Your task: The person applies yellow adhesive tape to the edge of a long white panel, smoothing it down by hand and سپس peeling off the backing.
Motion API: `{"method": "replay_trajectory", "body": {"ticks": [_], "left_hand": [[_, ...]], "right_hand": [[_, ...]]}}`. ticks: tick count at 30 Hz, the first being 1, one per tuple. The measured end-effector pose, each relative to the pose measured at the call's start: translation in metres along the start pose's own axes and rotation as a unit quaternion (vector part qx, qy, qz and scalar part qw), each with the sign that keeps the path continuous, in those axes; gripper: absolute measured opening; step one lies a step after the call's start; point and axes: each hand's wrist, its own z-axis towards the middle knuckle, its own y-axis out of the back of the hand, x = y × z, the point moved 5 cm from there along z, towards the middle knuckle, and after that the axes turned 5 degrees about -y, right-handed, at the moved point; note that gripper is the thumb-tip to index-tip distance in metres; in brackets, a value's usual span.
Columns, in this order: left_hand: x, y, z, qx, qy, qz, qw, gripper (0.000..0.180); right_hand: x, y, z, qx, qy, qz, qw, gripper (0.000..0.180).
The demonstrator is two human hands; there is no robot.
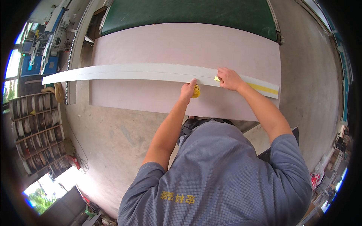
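A long, narrow white board (135, 71) lies across a wide pale pinkish panel, its left end reaching out past the panel. A yellow strip (262, 88) runs along the board's right end. My left hand (186, 91) is closed at the board's near edge, thumb on its surface, with a crumpled-looking yellow bundle (196, 91) held under the fingers. Farther right, my right hand (229, 79) is closed over the board, pinching a small yellow piece (217, 78). Whether that piece joins the yellow strip is hidden by the hand.
Under the board is the pale panel (151, 41), its far side against a green conveyor belt (188, 15). A rail with a chain (75, 45) runs along the left. Beyond it stand a rack of thin sheets (37, 128) and blue machinery (39, 64). Concrete floor (117, 128) surrounds the panel.
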Motion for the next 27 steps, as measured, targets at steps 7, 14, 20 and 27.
{"method": "replay_trajectory", "body": {"ticks": [7,14,20,27], "left_hand": [[0.004,0.002,0.003,-0.013,0.001,0.006,1.000,0.055],[-0.002,-0.004,-0.008,-0.043,0.008,-0.031,0.999,0.052],[0.000,-0.006,-0.009,-0.062,-0.010,-0.056,0.996,0.052],[0.003,-0.006,-0.008,-0.074,-0.008,-0.036,0.997,0.052]], "right_hand": [[-0.002,0.010,-0.031,0.003,-0.037,0.149,0.988,0.010],[-0.043,-0.010,-0.056,0.056,-0.227,0.512,0.826,0.010],[-0.048,0.016,-0.088,0.033,-0.236,0.477,0.846,0.007],[-0.059,0.057,-0.130,0.001,-0.245,0.455,0.856,0.006]]}}
